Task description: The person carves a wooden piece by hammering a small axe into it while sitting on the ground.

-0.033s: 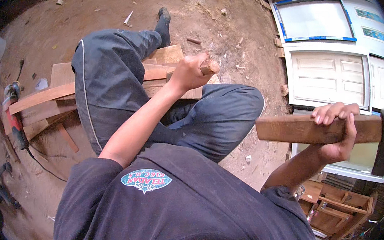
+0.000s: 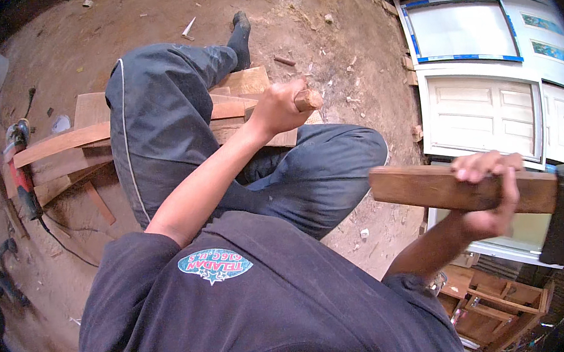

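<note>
One dark-headed wooden mallet is at three o'clock, one red grinder at nine, one wooden handle at one. The mallet's long axis runs from nine toward just past three, head outermost. The right hand has fingers clamped on its shaft; the left hand has fingers wrapped around the handle.

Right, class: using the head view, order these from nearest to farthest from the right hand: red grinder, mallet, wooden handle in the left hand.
1. Mallet: gripped in the right hand, at the right.
2. Wooden handle: in the left hand, above the middle.
3. Red grinder: at the far left.
</note>
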Motion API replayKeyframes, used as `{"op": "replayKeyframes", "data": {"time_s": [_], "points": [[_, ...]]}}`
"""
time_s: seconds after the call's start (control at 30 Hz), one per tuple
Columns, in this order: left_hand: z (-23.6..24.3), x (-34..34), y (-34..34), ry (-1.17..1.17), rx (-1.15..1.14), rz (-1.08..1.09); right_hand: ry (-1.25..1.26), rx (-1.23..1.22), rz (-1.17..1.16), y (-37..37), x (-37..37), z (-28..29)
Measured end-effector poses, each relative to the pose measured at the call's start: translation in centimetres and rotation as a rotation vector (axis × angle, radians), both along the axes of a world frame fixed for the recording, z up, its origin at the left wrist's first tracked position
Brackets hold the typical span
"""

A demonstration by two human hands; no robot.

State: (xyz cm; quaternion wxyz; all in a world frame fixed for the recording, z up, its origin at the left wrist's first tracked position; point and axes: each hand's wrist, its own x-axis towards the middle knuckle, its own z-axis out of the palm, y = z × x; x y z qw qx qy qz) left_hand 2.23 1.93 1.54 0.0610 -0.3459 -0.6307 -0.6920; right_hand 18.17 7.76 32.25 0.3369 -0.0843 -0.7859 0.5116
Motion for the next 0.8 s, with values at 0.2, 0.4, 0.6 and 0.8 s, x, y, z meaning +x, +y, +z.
{"op": "replayKeyframes", "data": {"time_s": [0.2,0.4,0.6,0.8], "points": [[-1.1,0.5,0.6,0.049,-0.175,-0.033,-0.907,0.313,-0.092,-2.4,-0.5,-5.7],[-1.1,0.4,0.4,-0.018,-0.059,-0.052,-0.247,0.128,-0.138,-1.9,0.1,0.1],[-1.0,0.5,0.6,0.001,-0.048,-0.053,-0.833,0.149,0.008,-0.5,0.2,-7.6],[-1.0,0.3,0.6,0.052,-0.056,-0.035,-1.120,-0.261,-0.077,-0.3,1.5,-9.7]]}}
